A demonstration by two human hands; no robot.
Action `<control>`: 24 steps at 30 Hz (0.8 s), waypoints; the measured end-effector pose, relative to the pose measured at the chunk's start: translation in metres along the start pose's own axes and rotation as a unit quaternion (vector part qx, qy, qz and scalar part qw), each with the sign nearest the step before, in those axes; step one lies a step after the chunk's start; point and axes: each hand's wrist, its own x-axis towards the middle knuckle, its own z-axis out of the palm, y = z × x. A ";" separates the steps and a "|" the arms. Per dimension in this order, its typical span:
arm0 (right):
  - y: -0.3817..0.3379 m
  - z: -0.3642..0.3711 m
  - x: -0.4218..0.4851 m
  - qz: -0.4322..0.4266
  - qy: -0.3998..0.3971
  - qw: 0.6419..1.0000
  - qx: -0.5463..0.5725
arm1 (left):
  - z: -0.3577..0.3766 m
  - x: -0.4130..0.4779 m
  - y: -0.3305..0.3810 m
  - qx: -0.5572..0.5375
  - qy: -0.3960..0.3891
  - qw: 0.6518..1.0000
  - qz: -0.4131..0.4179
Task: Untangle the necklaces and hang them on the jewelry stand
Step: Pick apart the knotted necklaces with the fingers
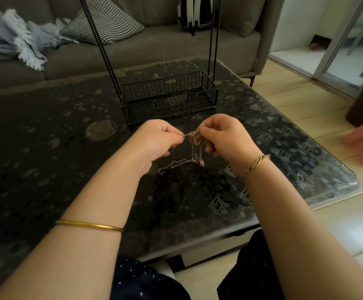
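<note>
Necklaces (194, 148) knotted, strands indistinct | both hands pinching tangle | jewelry stand (168, 98) top cut off

Silver necklaces (192, 148), black wire jewelry stand (168, 98), dark pebble-patterned table (68, 137), gold bangle (89, 225).

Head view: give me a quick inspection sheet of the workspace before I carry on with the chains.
Surface: dark glass table with a pebble pattern, glare at its right corner.
Job's things: tangled necklaces held above the table, a chain end drooping below; black wire jewelry stand behind them, its basket looks empty, top out of frame.
Clutter: nothing seen on the table.
Grippers: left hand and right hand each pinch the knot from opposite sides.
Cables: nothing seen.
Surroundings: grey sofa with patterned cushion, blanket and striped bag; tiled floor and a sliding door to the right.
</note>
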 end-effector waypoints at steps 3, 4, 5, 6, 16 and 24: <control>0.000 0.002 0.000 0.038 -0.014 0.999 0.009 | 0.001 0.001 0.001 -0.010 0.001 1.000 0.000; 0.000 0.002 -0.001 0.045 -0.017 0.999 0.005 | 0.001 0.001 0.001 -0.013 0.006 1.000 0.003; -0.001 0.002 -0.002 0.046 -0.020 0.999 0.002 | 0.002 0.001 0.002 -0.017 0.012 1.000 0.007; -0.002 0.002 -0.003 0.045 -0.025 0.999 0.001 | 0.002 0.001 0.002 -0.021 0.018 1.000 0.010; -0.008 0.001 -0.006 0.038 -0.036 0.998 0.028 | 0.000 -0.001 0.003 -0.063 0.025 0.997 0.027; -0.007 0.000 -0.008 0.032 -0.044 0.998 -0.007 | 0.000 -0.003 0.004 -0.059 0.014 0.998 0.035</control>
